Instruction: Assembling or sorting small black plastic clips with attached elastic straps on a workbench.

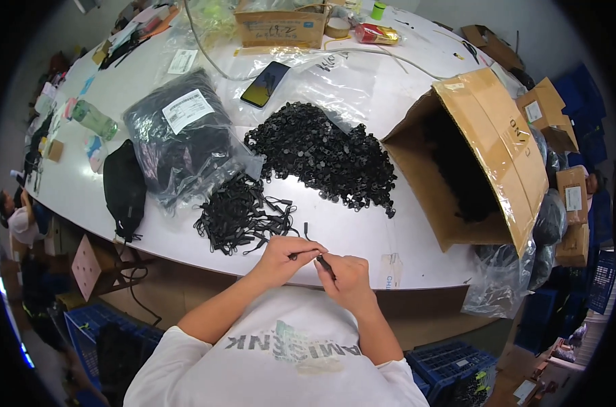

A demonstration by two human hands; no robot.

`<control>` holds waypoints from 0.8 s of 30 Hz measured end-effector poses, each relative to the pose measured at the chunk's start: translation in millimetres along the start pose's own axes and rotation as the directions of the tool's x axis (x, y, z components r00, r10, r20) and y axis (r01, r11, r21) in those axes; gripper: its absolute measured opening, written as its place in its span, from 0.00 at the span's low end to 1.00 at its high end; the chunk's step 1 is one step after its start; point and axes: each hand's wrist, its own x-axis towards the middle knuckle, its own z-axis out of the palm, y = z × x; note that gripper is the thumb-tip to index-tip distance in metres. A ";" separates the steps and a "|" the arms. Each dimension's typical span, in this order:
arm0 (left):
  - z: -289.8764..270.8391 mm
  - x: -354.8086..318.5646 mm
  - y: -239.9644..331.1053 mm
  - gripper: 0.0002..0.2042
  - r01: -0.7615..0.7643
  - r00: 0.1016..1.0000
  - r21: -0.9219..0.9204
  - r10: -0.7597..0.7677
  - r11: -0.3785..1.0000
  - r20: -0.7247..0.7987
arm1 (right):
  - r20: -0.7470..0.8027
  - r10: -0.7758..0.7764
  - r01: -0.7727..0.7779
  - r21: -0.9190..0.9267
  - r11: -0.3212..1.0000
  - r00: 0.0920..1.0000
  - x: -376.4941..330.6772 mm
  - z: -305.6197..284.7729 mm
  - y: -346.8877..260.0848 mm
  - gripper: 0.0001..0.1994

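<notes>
At lower centre of the frame, the left hand [282, 259] and right hand [349, 279] each show a pinched grip on a black corded piece [327, 267] by the near edge of the desk [348, 234] — good practice, in my judgement, calls for close, even pinches without twisting.

"Left on the table [348, 241]?"
"See a pouch [124, 186], then a bag [175, 146] to its right, with cord pieces [230, 217] nearer the front edge."
"And centre?"
"Find small parts [321, 152] between bag and carton [494, 149]."
"Farther back?"
"Phone [264, 84] behind the small parts, box [281, 37] behind the phone."
</notes>
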 end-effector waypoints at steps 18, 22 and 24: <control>-8.7 3.8 -10.5 0.17 -0.098 0.959 0.396 -0.020 0.913 0.282 | 0.292 0.326 -0.243 -0.286 0.927 0.899 -16.3 13.1 6.6 0.06; -0.9 2.2 -3.8 0.16 -0.055 0.985 0.317 -0.001 0.947 0.174 | 0.232 0.316 -0.244 -0.292 0.925 0.920 -11.3 12.1 7.4 0.06; 2.7 1.9 -6.1 0.13 -0.081 0.990 0.319 0.040 0.944 0.133 | 0.155 0.263 -0.222 -0.240 0.945 0.952 -8.6 13.2 9.2 0.05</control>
